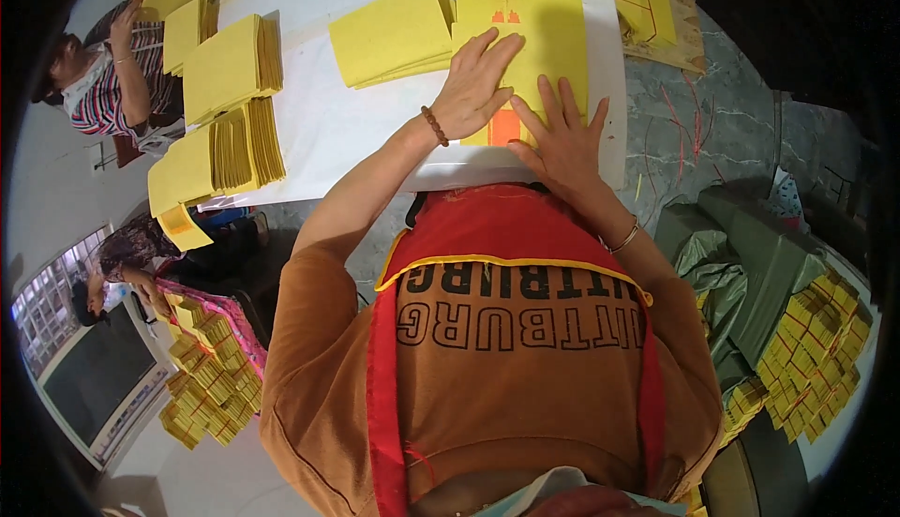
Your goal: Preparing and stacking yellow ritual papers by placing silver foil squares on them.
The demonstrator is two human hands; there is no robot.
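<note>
My left hand (476,86) lies flat, fingers spread, on a stack of yellow paper sheets (544,25) with orange printed marks at the near edge of a white table (347,123). A bead bracelet circles that wrist. Beside it my right hand (565,137) also presses flat on the same stack, fingers apart, a thin bangle on its wrist. Neither hand grips anything. Another pile of plain yellow sheets (392,37) rests just left of the stack.
Folded yellow paper bundles (230,67) and fanned ones (234,151) crowd the table's left side. A person in a striped shirt (108,76) sits far left, another person (131,254) below. Stacked yellow packets (816,348) lie at right and bottom left (206,376); green bags (741,264) sit at right.
</note>
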